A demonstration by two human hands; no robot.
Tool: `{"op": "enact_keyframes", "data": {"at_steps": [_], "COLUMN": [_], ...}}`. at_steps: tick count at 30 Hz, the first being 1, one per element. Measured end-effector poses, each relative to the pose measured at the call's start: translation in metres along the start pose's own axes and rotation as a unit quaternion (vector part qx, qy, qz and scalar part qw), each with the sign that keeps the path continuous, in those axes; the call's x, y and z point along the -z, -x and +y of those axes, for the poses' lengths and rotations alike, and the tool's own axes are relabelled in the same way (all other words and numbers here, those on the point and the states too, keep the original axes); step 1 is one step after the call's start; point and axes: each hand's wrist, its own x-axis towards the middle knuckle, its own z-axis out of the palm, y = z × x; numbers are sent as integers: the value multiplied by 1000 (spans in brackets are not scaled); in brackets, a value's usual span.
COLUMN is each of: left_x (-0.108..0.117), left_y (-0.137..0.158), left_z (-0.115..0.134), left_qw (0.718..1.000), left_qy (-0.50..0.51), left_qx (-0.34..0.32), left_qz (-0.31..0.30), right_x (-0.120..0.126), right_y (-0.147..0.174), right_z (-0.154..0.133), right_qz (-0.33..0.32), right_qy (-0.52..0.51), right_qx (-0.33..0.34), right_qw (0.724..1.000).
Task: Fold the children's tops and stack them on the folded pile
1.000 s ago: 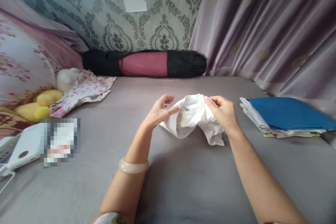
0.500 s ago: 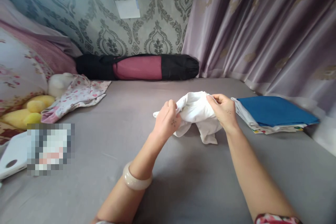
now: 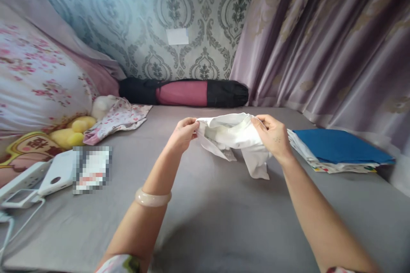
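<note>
A white garment (image 3: 235,134), perhaps a small shirt or pants, is stretched between my two hands above the grey sheet. At its left end, my left hand (image 3: 185,132) is closed, pinching the edge with thumb and fingers. On the other side my right hand (image 3: 272,134) grips the cloth, thumb on top. The near parts of the garment droop in loose folds toward the bed. Its exact kind is hard to tell while it is bunched. A pale bangle (image 3: 153,198) circles my left forearm.
Right of my hands lies a folded stack topped with blue cloth (image 3: 342,146). A black and red roll bag (image 3: 182,93) rests against the wall. At left are a patterned garment (image 3: 123,117), a yellow plush toy (image 3: 77,130), a white power bank (image 3: 60,172) and a power strip (image 3: 24,181).
My left hand has moved left, spreading the white garment wider, while my right hand keeps its hold. The camera view has shifted, showing more of the left side.
</note>
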Motion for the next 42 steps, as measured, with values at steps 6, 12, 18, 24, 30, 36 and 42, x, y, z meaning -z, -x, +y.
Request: {"op": "enact_keyframes", "data": {"at_steps": [6,12,18,24,30,36,42], "left_x": [35,60,58,46,26,32,37], "left_y": [15,30,10,1,10,-17,-29], "left_z": [57,128,129,115,122,112,107], "left_qw": [990,976,968,908,817,819,809], "left_qy": [-59,-153,-190,-308,-296,-324,-378], "left_qx": [-76,-107,-110,-282,-478,-458,-437], "left_qz": [-99,-114,-121,-34,129,121,107], "right_x": [30,64,69,75,68,45,45], "right_y": [-23,-29,-52,-63,-70,-80,-80], "right_z": [-40,-74,-70,-66,-67,-54,-55], "right_qz": [-152,-184,-228,-189,-49,3,-55], "right_qy": [-118,-163,-114,-109,-152,-92,-109], "right_qx": [-15,-48,-82,-42,87,134,120], "right_qw": [981,968,963,975,983,987,985]}}
